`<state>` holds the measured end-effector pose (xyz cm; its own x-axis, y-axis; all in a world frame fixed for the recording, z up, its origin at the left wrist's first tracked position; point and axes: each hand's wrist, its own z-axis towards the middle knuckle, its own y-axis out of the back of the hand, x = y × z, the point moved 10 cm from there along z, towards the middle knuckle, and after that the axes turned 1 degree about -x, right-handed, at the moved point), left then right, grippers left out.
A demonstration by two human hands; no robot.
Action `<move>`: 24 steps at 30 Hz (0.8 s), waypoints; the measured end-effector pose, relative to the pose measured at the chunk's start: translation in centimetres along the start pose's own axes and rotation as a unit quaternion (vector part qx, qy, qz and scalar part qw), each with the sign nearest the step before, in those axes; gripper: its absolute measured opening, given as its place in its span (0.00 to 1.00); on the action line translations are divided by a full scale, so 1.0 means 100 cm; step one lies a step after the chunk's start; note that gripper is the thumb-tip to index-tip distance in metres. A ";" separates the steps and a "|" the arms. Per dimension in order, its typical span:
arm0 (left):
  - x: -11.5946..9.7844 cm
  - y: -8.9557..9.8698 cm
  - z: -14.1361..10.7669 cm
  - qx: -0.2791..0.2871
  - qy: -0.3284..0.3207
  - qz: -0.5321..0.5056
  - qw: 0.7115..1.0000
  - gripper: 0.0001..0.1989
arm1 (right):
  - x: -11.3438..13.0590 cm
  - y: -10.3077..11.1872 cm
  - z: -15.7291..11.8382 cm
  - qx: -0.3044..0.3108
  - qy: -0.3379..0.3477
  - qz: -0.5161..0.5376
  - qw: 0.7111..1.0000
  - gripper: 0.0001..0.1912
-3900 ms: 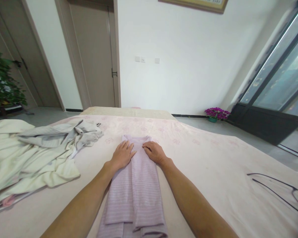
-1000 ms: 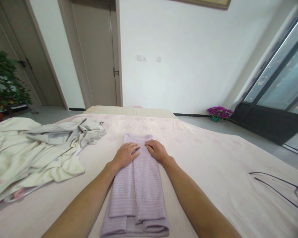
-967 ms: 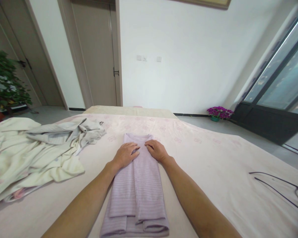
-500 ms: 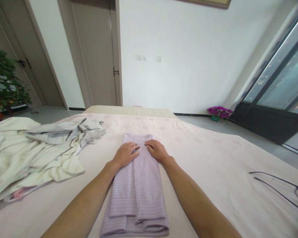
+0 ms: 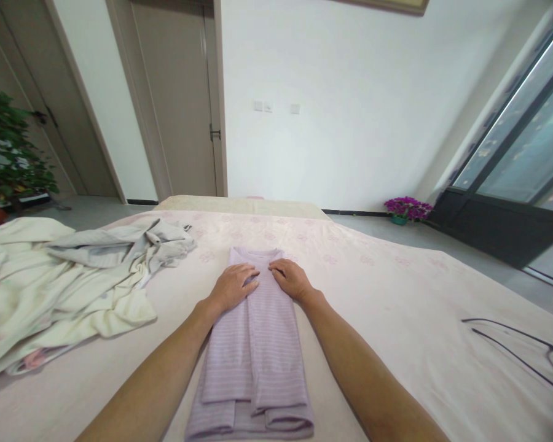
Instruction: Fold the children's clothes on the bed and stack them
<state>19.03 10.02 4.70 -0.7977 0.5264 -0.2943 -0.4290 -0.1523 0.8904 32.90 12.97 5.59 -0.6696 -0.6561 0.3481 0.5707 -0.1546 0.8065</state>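
A light purple striped long-sleeved top (image 5: 276,344) lies on the cloth-covered surface in front of me, its sides and sleeves folded inward into a long narrow strip. Its neckline points away from me, and the hem end is nearest. My left hand (image 5: 234,285) rests flat on the upper left part of the top, fingers extended. On the upper right edge lies my right hand (image 5: 291,279), its fingers loosely stretched and touching the fabric just below the neckline. Neither hand grips anything.
A heap of cream and grey clothes (image 5: 74,282) lies at the left. Black-framed glasses (image 5: 525,344) rest at the right edge. The pale pink floral cloth (image 5: 387,331) covers the surface. Beyond it are a potted purple flower (image 5: 408,209), a leafy plant (image 5: 13,147) and doors.
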 end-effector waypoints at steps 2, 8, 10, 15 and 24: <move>0.000 0.000 0.000 0.000 -0.002 0.000 1.000 0.20 | -0.001 -0.001 0.000 0.002 -0.004 -0.002 1.000 0.14; 0.000 0.000 -0.001 0.000 -0.002 0.001 1.000 0.21 | -0.003 -0.002 0.000 0.001 -0.013 -0.004 1.000 0.14; 0.000 0.000 -0.001 -0.001 -0.003 -0.002 1.000 0.20 | -0.003 -0.002 0.000 0.003 -0.013 -0.003 1.000 0.14; 0.000 0.000 0.000 0.000 -0.001 -0.003 1.000 0.20 | -0.002 -0.002 0.000 0.006 -0.003 0.000 1.000 0.14; 0.000 0.001 0.000 0.000 0.001 -0.006 1.000 0.20 | -0.002 -0.002 -0.001 0.001 -0.001 0.000 1.000 0.13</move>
<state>19.03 10.02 4.77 -0.7934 0.5261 -0.3063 -0.4388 -0.1455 0.8867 32.97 13.09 5.36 -0.6701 -0.6549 0.3495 0.5705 -0.1532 0.8069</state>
